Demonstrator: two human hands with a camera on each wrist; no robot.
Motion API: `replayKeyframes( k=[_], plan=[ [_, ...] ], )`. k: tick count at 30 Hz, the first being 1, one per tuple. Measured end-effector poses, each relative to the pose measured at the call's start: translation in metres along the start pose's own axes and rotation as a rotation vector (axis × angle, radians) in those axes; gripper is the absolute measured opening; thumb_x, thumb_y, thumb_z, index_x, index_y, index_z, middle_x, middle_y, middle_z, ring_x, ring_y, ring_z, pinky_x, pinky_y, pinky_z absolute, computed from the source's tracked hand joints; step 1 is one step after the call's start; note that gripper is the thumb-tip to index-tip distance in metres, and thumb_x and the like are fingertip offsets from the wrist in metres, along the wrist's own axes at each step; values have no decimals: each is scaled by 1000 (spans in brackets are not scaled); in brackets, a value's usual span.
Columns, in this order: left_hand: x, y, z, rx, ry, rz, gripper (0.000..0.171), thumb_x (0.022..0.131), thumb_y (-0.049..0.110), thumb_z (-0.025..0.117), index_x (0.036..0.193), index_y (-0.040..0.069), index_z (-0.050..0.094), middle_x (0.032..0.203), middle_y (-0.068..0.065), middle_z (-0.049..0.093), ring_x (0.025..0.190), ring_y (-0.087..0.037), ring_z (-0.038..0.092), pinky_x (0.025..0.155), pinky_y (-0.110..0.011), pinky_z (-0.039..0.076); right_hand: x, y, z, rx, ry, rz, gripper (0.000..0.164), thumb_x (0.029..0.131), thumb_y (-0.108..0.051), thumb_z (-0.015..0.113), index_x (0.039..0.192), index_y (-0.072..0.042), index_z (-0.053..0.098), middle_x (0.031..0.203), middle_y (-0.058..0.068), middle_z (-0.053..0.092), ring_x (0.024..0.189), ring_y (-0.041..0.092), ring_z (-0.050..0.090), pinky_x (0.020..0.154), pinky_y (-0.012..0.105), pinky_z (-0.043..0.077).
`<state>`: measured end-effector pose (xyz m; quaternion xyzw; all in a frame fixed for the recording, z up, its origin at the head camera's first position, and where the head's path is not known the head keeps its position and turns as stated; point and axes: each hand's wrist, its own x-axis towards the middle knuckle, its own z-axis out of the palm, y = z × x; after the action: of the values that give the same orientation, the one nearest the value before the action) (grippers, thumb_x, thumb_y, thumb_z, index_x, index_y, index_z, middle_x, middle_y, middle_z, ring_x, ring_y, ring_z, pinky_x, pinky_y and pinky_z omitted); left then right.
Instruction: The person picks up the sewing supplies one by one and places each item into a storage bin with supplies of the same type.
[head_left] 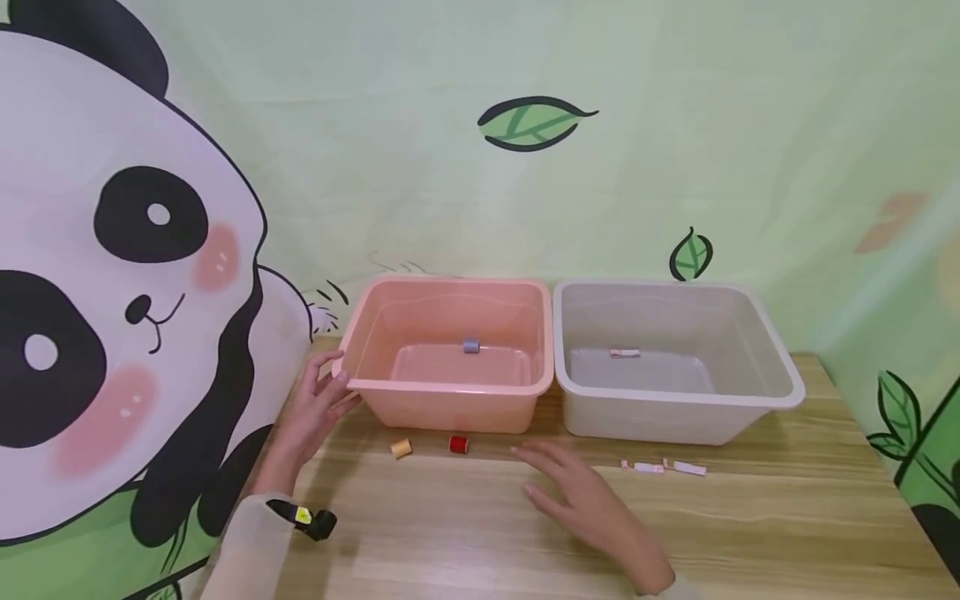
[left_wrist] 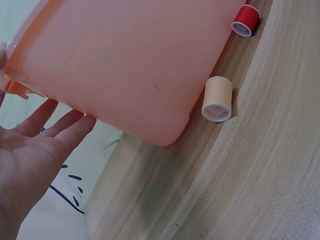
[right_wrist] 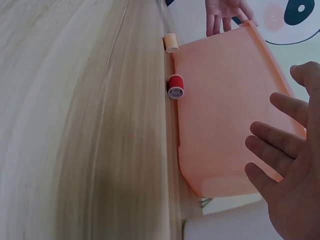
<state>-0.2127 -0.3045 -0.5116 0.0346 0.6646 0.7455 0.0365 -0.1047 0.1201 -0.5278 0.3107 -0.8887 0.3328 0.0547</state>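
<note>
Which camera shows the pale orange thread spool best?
The left wrist view: the pale orange spool looks largest there, its white end visible. The head view shows it small, in front of the pink bin; the right wrist view shows it small too, near the top.

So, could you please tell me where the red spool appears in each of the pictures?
Head: below the centre, the red spool lies on the table, in front of the pink tub.
Left wrist: near the top edge, right of centre.
Right wrist: above the centre, slightly to the right.
Shared landmark: the pink tub, visible beside the spool in all three views.
</note>
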Motion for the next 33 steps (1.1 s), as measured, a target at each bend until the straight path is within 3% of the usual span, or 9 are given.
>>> replayKeyframes(
  k=[6,10,17,22,26,33],
  plan=[
    [0,-4,-2,-10,-10,2,39,107,24,54,142,27,36,158,-23,25,133,-32,51,104,-44,49,8,1,16,38,-12,45,44,102,-32,62,145,-23,55,145,2,56,135,25,52,110,51,44],
    [-3,-3,-2,-7,-1,-11,40,107,25,54,142,27,36,159,-23,25,134,-34,50,106,-50,44,15,1,25,86,-15,83,41,102,-30,63,140,-17,60,140,4,61,132,26,55,110,50,44],
    [0,-3,-2,-21,2,-8,41,107,23,53,144,27,34,155,-22,29,130,-26,55,106,-47,46,33,7,40,122,26,153,30,101,-26,66,128,-14,67,125,-1,70,120,21,64,103,43,51],
    [2,-4,-2,-22,4,0,41,108,23,52,144,29,34,155,-23,29,136,-36,49,108,-54,41,42,11,48,186,72,195,23,99,-21,68,120,-12,71,116,0,73,108,17,69,94,37,57],
    [2,-4,-1,-12,18,-6,44,108,23,51,147,26,31,156,-23,28,137,-38,47,110,-58,37,50,14,58,176,98,195,20,98,-19,69,116,-12,73,113,0,74,105,17,70,93,36,57],
    [0,-4,0,-19,29,-18,44,108,24,52,146,27,31,158,-23,27,142,-46,39,109,-53,40,61,18,70,133,125,193,18,96,-19,72,112,-13,75,109,0,76,104,19,71,94,39,56]
  ],
)
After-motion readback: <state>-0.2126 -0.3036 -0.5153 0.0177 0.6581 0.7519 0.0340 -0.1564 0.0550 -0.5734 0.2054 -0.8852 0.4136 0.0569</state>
